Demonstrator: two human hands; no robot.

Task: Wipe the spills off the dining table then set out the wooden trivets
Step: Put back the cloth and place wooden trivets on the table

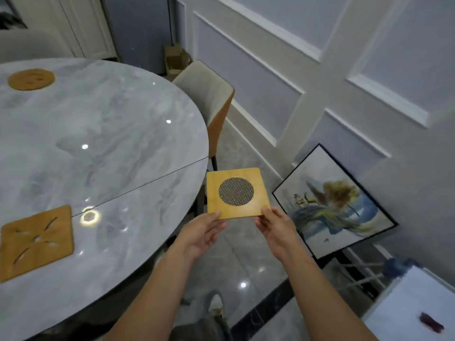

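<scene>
Ahead and to your right runs a pale lavender-grey wall with raised white panel mouldings. Under you lies a glossy grey marble-look tiled floor, crossed by a dark stone border strip and dotted with bright reflections of lights. A black-framed painting in blue and ochre stands on the floor, leaning against that wall. The round grey marble-look dining table fills your left. A chair with a cream padded back and orange shell stands just beside its far right edge. Beyond the chair sits a brown cardboard box, with cream panelled cabinet doors further left.
</scene>
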